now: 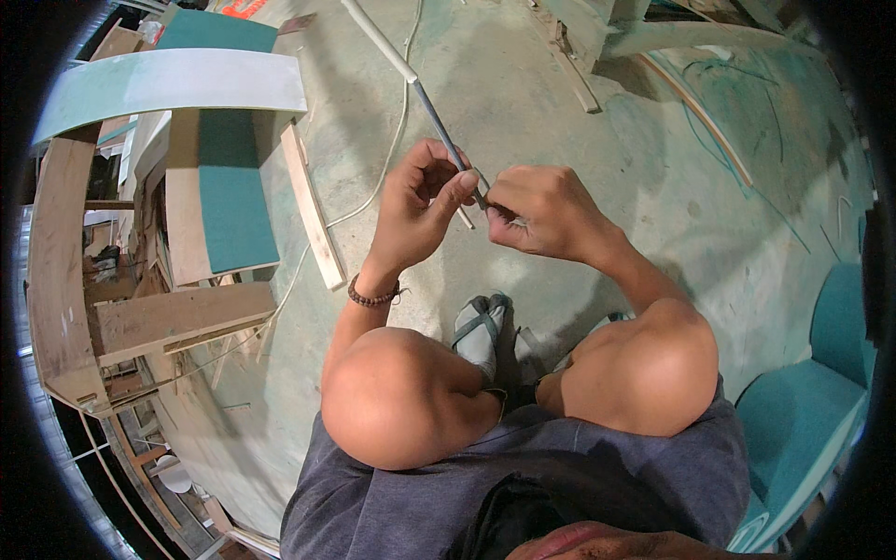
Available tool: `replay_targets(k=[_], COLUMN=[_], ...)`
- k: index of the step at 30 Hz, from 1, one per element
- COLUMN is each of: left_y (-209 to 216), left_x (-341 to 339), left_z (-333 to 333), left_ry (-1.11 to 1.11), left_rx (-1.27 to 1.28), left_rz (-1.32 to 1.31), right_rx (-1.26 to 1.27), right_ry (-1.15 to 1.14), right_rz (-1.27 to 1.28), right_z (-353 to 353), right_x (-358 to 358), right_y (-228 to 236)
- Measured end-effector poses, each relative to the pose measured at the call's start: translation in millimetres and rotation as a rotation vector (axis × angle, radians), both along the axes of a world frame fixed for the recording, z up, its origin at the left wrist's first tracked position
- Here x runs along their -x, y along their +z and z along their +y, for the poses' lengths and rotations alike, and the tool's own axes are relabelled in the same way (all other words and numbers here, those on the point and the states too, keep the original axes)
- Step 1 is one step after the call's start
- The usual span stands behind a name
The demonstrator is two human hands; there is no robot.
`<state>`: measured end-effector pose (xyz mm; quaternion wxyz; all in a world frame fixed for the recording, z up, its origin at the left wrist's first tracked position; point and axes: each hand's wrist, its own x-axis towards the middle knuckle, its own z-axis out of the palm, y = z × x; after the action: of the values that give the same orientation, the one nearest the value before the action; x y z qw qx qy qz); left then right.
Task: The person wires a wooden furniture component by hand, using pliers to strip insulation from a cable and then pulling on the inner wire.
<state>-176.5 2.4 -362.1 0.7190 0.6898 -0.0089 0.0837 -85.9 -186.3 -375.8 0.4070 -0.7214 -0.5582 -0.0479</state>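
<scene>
A long, thin dark grey rod (435, 114) slants up and away from my hands, and a white tube (381, 39) continues its line out to the top of the view. My left hand (415, 205) pinches the rod near its lower end between thumb and fingers. At that same end, my right hand (551, 213) is closed with its fingertips pressed together around the rod's tip. The fingers hide the very end, so its shape cannot be made out. Both hands are held above the floor, in front of my bent knees.
A wooden frame (65, 252) with a curved pale panel (187, 82) and a teal board (233, 191) stands at left. A wooden strip (313, 210) and a pale cord (392, 149) are beside it. Right: a teal curved piece (803, 420), a long strip (700, 121), and thin teal strands.
</scene>
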Motion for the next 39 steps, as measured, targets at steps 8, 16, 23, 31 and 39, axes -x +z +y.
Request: replay_targets(k=[8,16,23,31,39], left_y=[5,13,9,10,2], left_x=[0,5,5,2,8], left_z=[-20,-12,-11,-9,1], left_ry=[0.106,-0.096,0.038,0.098,0.107], left_rx=[-0.496,-0.412,-0.702,-0.851,-0.910], left_rz=[-0.096,-0.013,-0.048,-0.042,-0.065], right_rx=[-0.015,-0.305,-0.668,-1.059,-0.621], right_ry=[-0.213,-0.240,-0.397,-0.264,0.192], right_rz=[-0.012,0.112,0.454,0.923,1.205], right_z=[-3,-18,-37,-26,-10], right_x=[-1,-25,-47,-71,-82], right_y=[-2,21,40,63,74])
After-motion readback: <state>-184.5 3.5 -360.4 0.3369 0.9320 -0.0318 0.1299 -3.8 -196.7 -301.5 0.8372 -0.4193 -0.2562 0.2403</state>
